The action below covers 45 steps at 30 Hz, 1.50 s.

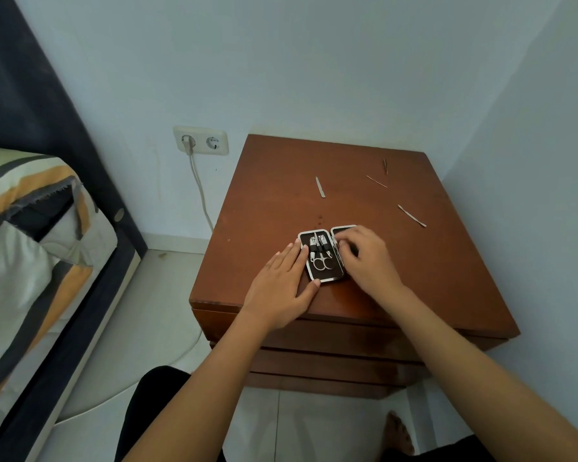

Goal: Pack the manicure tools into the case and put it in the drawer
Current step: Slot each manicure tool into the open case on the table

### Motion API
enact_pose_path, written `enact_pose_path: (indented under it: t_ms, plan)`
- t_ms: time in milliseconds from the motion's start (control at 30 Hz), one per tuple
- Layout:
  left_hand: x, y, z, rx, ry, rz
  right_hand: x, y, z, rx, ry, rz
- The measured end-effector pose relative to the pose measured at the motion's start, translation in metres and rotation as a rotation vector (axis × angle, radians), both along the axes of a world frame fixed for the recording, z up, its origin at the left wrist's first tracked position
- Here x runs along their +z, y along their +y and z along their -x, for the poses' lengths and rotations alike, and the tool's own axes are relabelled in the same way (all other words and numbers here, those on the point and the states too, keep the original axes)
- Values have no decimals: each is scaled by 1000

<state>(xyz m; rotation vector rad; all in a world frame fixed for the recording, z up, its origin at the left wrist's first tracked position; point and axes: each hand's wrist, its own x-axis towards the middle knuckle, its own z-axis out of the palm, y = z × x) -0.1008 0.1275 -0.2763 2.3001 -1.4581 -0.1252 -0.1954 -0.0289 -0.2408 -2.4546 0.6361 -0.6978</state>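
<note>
A small dark manicure case (326, 276) with a silver rim lies open on the brown nightstand (267, 215). Its left half holds scissors (323, 261) and clippers under elastic straps. My left hand (281, 285) lies flat on the wood, fingers and thumb touching the case's left edge. My right hand (369, 261) rests over the case's right half, fingers curled at the hinge, hiding most of that half. Loose metal tools lie farther back: a nail file (320, 187), a thin pick (376, 181), a dark tweezer-like tool (385, 166) and a cuticle tool (411, 215).
Closed drawer fronts (314, 358) stack below the nightstand top. The nightstand stands in a wall corner. A double wall socket (201, 140) with a plugged white cable is at left. A bed (30, 235) with striped bedding fills the left side. My knees and a foot show below.
</note>
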Motion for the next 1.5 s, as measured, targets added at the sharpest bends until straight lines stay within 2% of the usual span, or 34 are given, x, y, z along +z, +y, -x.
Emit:
enact_pose_path:
  t_ms: [133,367,500,833,1000,1200,1400,1500]
  plan:
    - [-2,-1,1,16,-20,16,4,-42,-55,-60,103,-17]
    - [-3,-3,0,21,-27,42,-3,-76,-124,43,417,23]
    - [-2,-3,-1,29,-19,39,-2,-79,-103,4,304,57]
    - [5,0,0,43,5,-3,-10,-84,28,-200,20,-103]
    - [10,0,2,55,-9,-28,-12,-68,65,-287,-40,-151]
    - [10,0,4,72,-14,-54,-7,-73,69,-419,65,-230]
    - [10,-2,4,75,-10,-50,8,-78,62,-421,248,-372]
    - [10,-1,5,78,-7,-43,9,-76,57,-435,279,-344]
